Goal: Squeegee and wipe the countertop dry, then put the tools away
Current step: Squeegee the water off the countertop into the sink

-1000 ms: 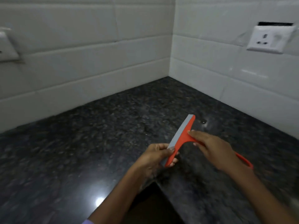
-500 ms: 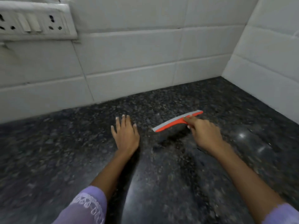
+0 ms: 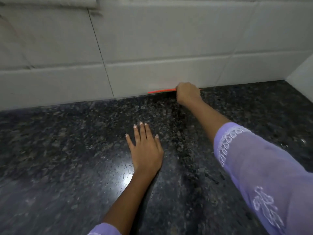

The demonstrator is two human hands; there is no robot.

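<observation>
The right hand (image 3: 187,94) is closed in a fist around the squeegee (image 3: 161,90) at the far edge of the countertop (image 3: 67,150), where the stone meets the tiled wall (image 3: 152,48). Only a thin orange strip of the squeegee shows, running out to the left of the closed fingers (image 3: 182,87); a short orange tip also shows just right of the fist. The handle is hidden inside the grip. The squeegee's long axis lies along the base of the wall, left to right and close to level, with its left end a little lower in the frame. The visible strip sits right at the wall-counter joint; whether the blade edge touches the stone or the tile cannot be told.

The left hand (image 3: 145,150) lies flat, palm down, on the countertop, well nearer the person than the squeegee and to its left. Its fingers (image 3: 141,131) are straight and slightly spread, pointing toward the wall, and hold nothing.

The countertop is dark speckled stone with a bright light reflection just below the left wrist, where small droplets show. Both arms wear a lilac sleeve (image 3: 254,167) with white embroidery. A second tiled wall (image 3: 303,75) meets the counter at far right.
</observation>
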